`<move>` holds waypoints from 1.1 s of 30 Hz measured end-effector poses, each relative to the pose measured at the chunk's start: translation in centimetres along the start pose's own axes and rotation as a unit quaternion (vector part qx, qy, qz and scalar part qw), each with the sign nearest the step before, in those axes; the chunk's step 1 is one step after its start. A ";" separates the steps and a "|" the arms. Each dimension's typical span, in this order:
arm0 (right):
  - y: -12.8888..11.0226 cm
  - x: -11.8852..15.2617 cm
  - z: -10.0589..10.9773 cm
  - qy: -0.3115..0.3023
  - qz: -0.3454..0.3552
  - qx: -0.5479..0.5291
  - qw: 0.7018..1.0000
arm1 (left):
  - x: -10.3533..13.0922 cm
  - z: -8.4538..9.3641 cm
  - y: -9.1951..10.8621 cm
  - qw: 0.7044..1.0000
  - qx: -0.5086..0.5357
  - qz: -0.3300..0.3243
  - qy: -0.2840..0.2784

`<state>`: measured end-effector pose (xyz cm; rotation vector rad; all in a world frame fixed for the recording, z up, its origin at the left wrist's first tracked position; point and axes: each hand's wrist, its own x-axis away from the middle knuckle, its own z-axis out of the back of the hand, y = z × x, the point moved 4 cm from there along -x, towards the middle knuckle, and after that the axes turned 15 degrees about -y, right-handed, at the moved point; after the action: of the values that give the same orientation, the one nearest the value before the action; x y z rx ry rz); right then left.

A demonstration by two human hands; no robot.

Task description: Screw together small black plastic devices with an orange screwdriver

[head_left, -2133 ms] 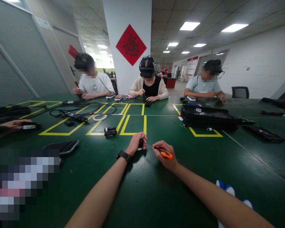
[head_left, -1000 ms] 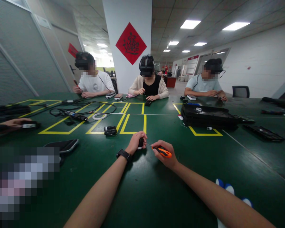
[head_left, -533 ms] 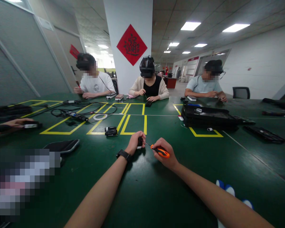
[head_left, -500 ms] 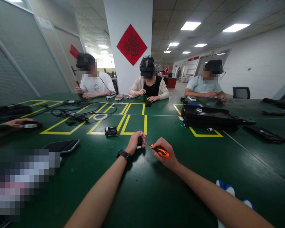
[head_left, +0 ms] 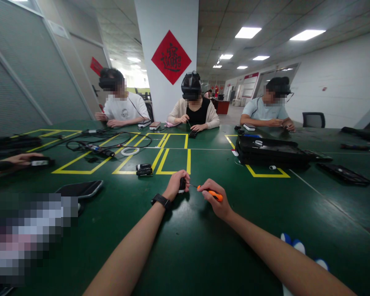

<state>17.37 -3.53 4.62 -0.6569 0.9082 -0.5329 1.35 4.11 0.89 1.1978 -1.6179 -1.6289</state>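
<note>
My left hand (head_left: 174, 183) is closed around a small black device (head_left: 182, 184) with a pale strip at its lower end, and steadies it on the green table. The fingers cover much of the device. In my right hand (head_left: 216, 199) is a screwdriver (head_left: 214, 195) with an orange and black handle, gripped between thumb and fingers. Its thin shaft points left, and the tip meets the device's right side by my left fingertips; exactly where it touches is too small to tell. Two black cylindrical pieces (head_left: 144, 169) lie beyond my left hand.
On the green table (head_left: 179, 263) are yellow tape outlines, tangled black cables (head_left: 95, 148), a white ring (head_left: 130, 151), a black case (head_left: 269, 151) and a phone (head_left: 80, 189). A co-worker's hand (head_left: 26, 158) is at left. Several co-workers sit opposite. A blue-and-white object lies by my right forearm.
My right hand has shifted its hold on the screwdriver; its fingers are rolled round and less of the handle's black part shows. My left hand stays nearly in place with the device.
</note>
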 end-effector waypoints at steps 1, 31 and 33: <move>0.2 0.0 0.0 0.000 -0.012 -0.011 1.000 | 0.0 0.0 0.0 1.000 0.001 0.003 0.001; 4.9 -0.2 2.8 -0.032 -0.145 -0.054 0.987 | -0.2 0.4 0.1 0.998 -0.036 -0.013 0.039; 5.2 -0.2 2.9 -0.040 -0.151 -0.016 0.988 | -0.1 0.3 0.3 0.997 -0.059 -0.013 0.042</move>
<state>20.47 1.00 2.26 -0.8452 0.7461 -0.7574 1.10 4.26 1.13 1.2144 -1.4409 -1.6426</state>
